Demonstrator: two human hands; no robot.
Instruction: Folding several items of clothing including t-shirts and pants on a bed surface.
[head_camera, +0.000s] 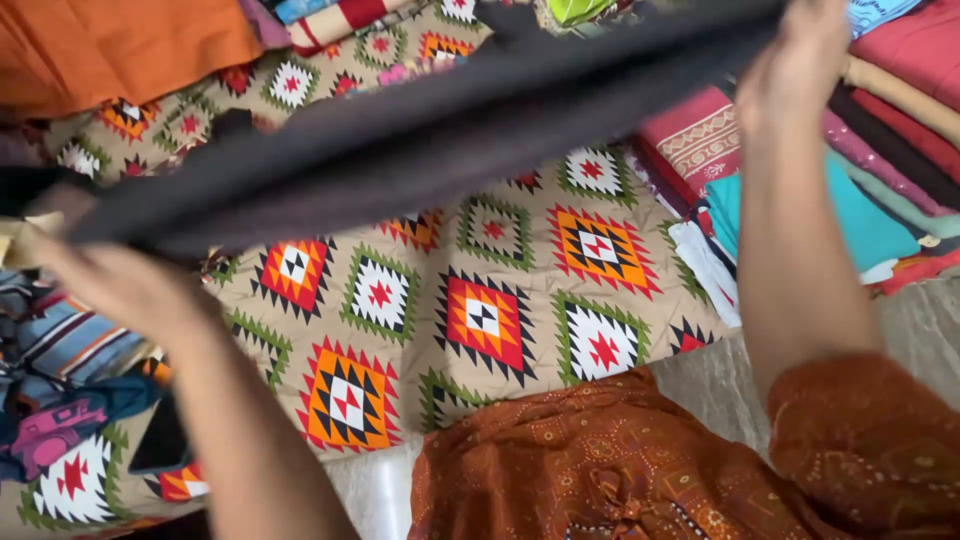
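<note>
Dark cloth (420, 140) stretching between hands — left hand (120, 285) gripping lower end, right hand (795, 60) gripping higher end (long axis slanting).

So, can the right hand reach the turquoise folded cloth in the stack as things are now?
Probably not at once. The right hand is gripping the dark cloth, stretched across to the left hand. The turquoise cloth lies uncovered just beside the right forearm, so only the occupied grip hinders it.

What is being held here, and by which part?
A dark grey cloth, stretched between both hands: left hand on one end, right hand on the opposite end.
</note>
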